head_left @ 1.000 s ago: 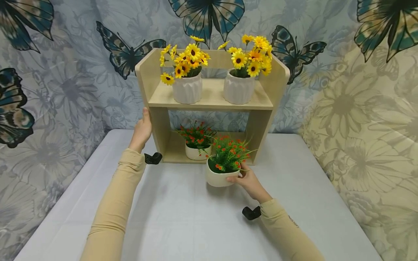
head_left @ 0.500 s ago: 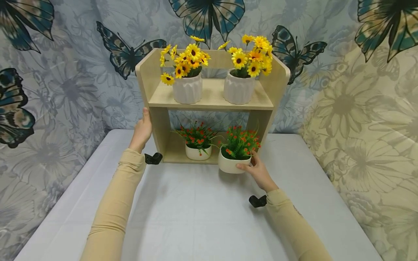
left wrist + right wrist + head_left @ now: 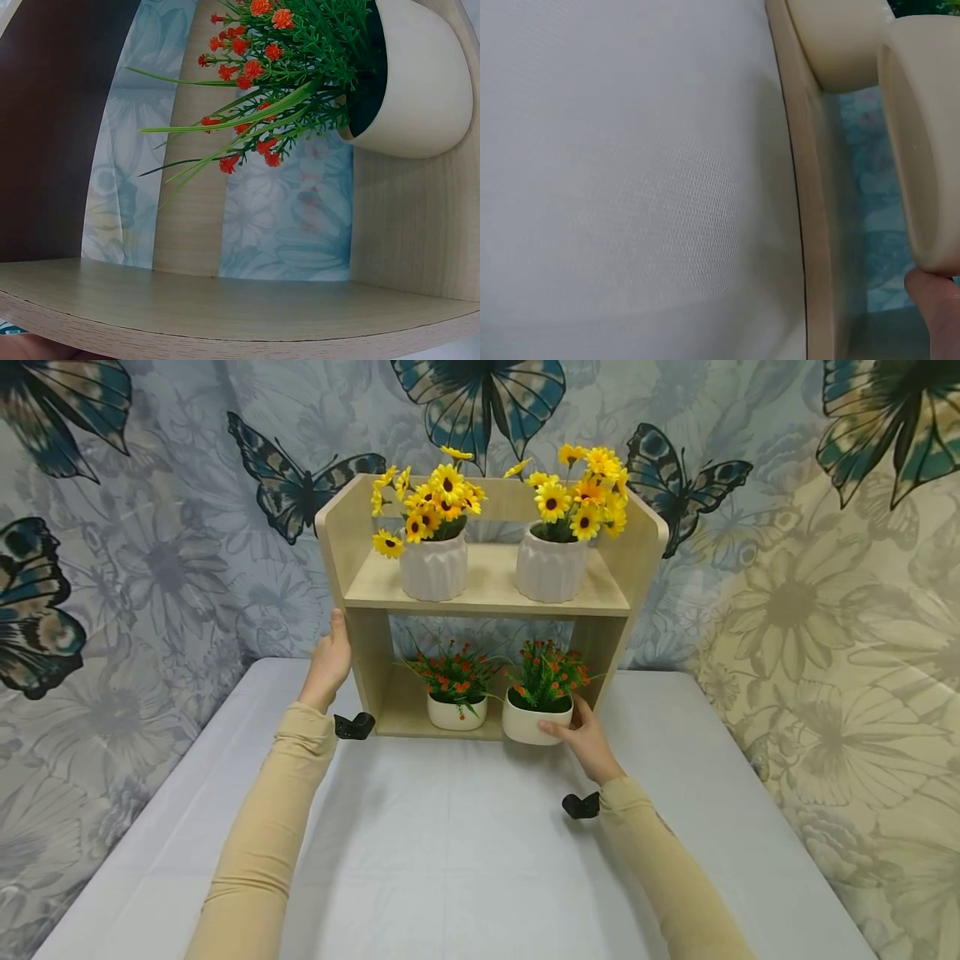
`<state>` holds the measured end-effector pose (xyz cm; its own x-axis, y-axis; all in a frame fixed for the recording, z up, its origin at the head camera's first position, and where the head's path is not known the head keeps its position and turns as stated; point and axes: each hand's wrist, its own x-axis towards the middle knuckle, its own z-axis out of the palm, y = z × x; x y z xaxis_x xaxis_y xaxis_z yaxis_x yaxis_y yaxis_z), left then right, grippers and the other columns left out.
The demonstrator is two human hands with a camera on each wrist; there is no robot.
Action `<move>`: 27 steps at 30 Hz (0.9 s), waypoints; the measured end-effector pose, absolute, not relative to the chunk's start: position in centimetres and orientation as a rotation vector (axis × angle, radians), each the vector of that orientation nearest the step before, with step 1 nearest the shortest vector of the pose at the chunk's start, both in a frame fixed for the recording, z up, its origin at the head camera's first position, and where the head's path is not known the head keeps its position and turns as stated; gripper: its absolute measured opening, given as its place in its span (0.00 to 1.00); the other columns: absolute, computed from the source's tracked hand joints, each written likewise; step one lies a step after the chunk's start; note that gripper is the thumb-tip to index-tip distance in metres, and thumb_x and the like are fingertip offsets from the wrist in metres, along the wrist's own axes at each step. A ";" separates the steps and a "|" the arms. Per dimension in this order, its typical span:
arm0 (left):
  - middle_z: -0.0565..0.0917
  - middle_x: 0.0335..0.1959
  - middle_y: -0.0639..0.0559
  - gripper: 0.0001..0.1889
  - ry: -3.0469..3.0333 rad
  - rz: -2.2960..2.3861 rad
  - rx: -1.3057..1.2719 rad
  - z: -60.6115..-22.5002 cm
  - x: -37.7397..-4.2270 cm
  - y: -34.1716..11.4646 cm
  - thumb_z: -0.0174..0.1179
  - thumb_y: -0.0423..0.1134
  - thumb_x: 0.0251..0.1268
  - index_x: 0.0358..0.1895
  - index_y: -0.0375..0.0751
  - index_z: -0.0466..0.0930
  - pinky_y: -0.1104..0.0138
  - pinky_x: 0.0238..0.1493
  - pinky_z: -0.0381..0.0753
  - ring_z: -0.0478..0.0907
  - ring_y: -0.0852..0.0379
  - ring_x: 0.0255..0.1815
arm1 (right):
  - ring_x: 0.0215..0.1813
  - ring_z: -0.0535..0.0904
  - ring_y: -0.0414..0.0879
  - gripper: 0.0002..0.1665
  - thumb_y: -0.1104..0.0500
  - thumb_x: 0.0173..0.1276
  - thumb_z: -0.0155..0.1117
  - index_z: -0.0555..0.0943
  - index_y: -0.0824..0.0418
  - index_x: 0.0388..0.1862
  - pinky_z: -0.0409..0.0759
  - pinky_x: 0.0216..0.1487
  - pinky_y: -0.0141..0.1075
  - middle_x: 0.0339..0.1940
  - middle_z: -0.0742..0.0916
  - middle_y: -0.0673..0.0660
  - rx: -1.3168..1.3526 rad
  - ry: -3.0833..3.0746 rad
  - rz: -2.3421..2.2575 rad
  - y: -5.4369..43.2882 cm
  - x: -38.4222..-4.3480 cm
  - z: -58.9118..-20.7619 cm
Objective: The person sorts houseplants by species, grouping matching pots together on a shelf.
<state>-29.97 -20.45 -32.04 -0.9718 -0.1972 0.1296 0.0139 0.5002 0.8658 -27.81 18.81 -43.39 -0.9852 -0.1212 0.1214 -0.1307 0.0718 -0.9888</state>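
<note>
My right hand (image 3: 585, 739) grips the right end of a white oval pot (image 3: 528, 722) with an artificial plant with small red flowers (image 3: 551, 677). The pot is at the front right of the wooden shelf's (image 3: 487, 607) lower level; in the right wrist view the pot (image 3: 934, 135) is tilted, its base showing above the board. My left hand (image 3: 327, 664) rests against the outside of the left side panel; its fingers are mostly hidden. A matching white pot (image 3: 456, 713) with red flowers stands on the lower board to the left, seen also as a pot (image 3: 424, 82) in the left wrist view.
On the upper level stand two ribbed white pots, one left (image 3: 433, 568) and one right (image 3: 551, 568), with yellow sunflowers. The shelf stands on a white-covered table (image 3: 450, 843), before a butterfly-patterned backdrop (image 3: 787, 602).
My right hand has carried the pot of red flowers from in front of the shelf rightward and back, to the lower level's front edge. The left hand has stayed against the side panel.
</note>
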 end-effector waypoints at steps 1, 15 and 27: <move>0.58 0.66 0.29 0.49 -2.532 -1.463 0.155 -32.1 -30.0 -20.4 0.14 0.68 0.64 0.67 0.25 0.56 0.43 0.62 0.50 0.53 0.33 0.66 | 0.63 0.64 0.54 0.51 0.63 0.60 0.68 0.47 0.64 0.73 0.70 0.53 0.33 0.66 0.65 0.65 0.257 -2.304 2.125 18.7 -27.7 -43.1; 0.58 0.66 0.29 0.50 -2.520 -1.453 0.154 -32.1 -29.7 -20.4 0.15 0.69 0.63 0.67 0.25 0.56 0.43 0.63 0.50 0.52 0.33 0.66 | 0.70 0.53 0.54 0.54 0.57 0.57 0.71 0.48 0.64 0.73 0.57 0.64 0.46 0.72 0.57 0.62 0.178 -2.364 2.045 18.9 -29.8 -44.6; 0.58 0.66 0.29 0.50 -2.523 -1.459 0.157 -32.1 -29.8 -20.4 0.15 0.69 0.63 0.67 0.25 0.55 0.44 0.63 0.50 0.53 0.33 0.66 | 0.68 0.57 0.54 0.57 0.48 0.52 0.74 0.51 0.61 0.73 0.57 0.65 0.47 0.70 0.61 0.61 0.157 -2.456 1.883 18.9 -31.2 -46.4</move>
<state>-29.82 -20.44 -32.11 -0.9694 -0.2027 0.1383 0.0188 0.5007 0.8654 -31.20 18.85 -46.37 -0.9940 -0.0546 0.0952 -0.1061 0.2566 -0.9607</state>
